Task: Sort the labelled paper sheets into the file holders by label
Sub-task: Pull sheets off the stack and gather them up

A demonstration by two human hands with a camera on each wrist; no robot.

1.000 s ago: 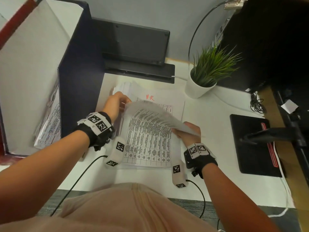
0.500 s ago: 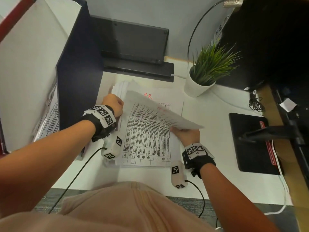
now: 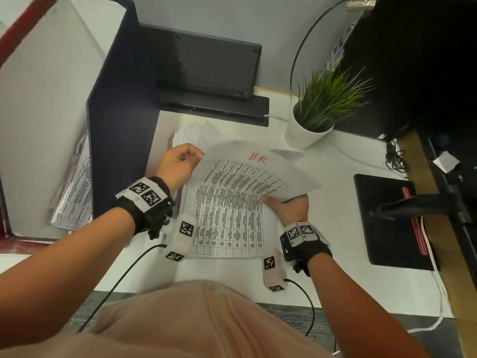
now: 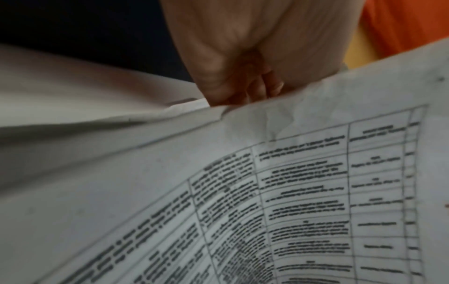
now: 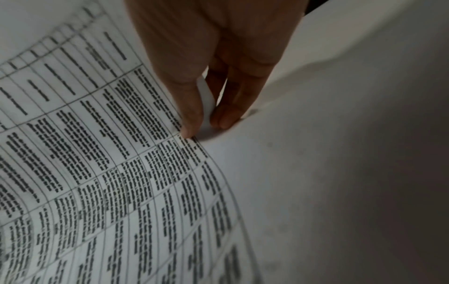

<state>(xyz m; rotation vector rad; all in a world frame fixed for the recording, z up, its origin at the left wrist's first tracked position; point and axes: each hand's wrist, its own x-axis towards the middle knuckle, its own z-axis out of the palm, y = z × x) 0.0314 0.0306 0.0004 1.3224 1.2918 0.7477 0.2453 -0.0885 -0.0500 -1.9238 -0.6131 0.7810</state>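
A white sheet [image 3: 247, 174] printed with a table and marked "HR" in red is lifted and curved above the stack [image 3: 227, 223] lying flat on the desk. At nine o'clock, a dark file holder [image 3: 121, 140] stands upright, with printed sheets [image 3: 74, 192] leaning inside.

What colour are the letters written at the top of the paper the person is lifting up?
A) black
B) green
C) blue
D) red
D: the lifted sheet, held by the left hand and the right hand, has handwritten red letters near its top edge in the head view; only the printed table text is black.
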